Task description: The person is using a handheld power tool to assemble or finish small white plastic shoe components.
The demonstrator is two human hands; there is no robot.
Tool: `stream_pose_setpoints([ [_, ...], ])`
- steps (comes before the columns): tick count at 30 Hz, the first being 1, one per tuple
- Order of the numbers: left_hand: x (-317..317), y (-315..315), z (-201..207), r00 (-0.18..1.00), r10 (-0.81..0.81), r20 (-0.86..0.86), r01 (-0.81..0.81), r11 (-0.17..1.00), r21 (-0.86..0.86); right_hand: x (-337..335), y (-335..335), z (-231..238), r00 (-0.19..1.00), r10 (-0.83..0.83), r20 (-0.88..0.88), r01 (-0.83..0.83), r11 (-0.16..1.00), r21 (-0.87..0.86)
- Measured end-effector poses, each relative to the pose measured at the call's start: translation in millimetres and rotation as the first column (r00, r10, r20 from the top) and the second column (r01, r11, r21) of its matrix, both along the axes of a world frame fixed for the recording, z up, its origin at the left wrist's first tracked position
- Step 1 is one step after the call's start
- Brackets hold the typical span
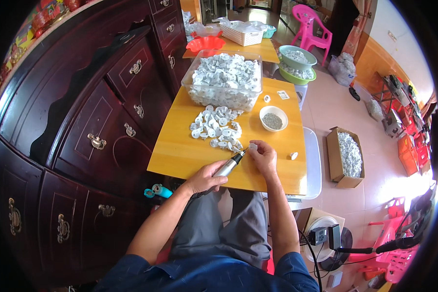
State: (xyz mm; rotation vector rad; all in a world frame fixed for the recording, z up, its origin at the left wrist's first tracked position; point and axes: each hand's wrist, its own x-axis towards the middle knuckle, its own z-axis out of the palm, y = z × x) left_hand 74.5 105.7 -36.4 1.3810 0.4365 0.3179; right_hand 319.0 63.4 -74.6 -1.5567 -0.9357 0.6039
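Note:
My left hand [204,179] is wrapped round a silver and black electric screwdriver [227,167], its tip angled up to the right. Pinched in the fingers of my right hand [264,158] is a small white plastic part [253,146], which meets the tip or lies very near it. A loose pile of white plastic parts [214,125] is spread just beyond the tool. Farther back, a clear plastic bin [224,97] is heaped with more of them. A white bowl [274,129] of tiny grey metal pieces, perhaps screws, stands beyond my right hand.
Single white parts lie on the yellow table [185,163], one by its right edge [293,155]. Dark wooden drawers [90,141] rise close on the left. On the floor at right stands a cardboard box [334,158] of white parts. A cable [310,246] hangs beside my right arm.

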Motion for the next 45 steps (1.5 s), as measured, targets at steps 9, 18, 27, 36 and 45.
stream_pose_setpoints([
  [9, 0, 0, -1, 1.000, 0.008, 0.000, -0.008, 1.000, -0.002, -3, -2, 4, 0.999, 0.005, 0.050, -0.004, 1.000, -0.017],
  [18, 0, 0, -1, 1.000, 0.008, -0.029, -0.008, 1.000, 0.012, -7, -4, 8, 0.997, 0.000, 0.078, -0.002, 1.000, 0.021],
  [27, 1, 1, -3, 1.000, 0.014, -0.024, -0.015, 1.000, -0.028, -7, -2, 0, 0.992, -0.019, 0.126, 0.012, 0.998, 0.062],
  [36, 0, 0, 4, 0.999, -0.010, -0.034, 0.009, 0.999, -0.034, -10, -3, 3, 0.998, -0.010, 0.064, 0.007, 0.999, 0.046],
  [45, -1, -1, 7, 0.999, 0.008, -0.033, -0.008, 1.000, -0.003, -3, -19, 22, 0.998, -0.049, 0.025, 0.051, 0.997, -0.054],
])
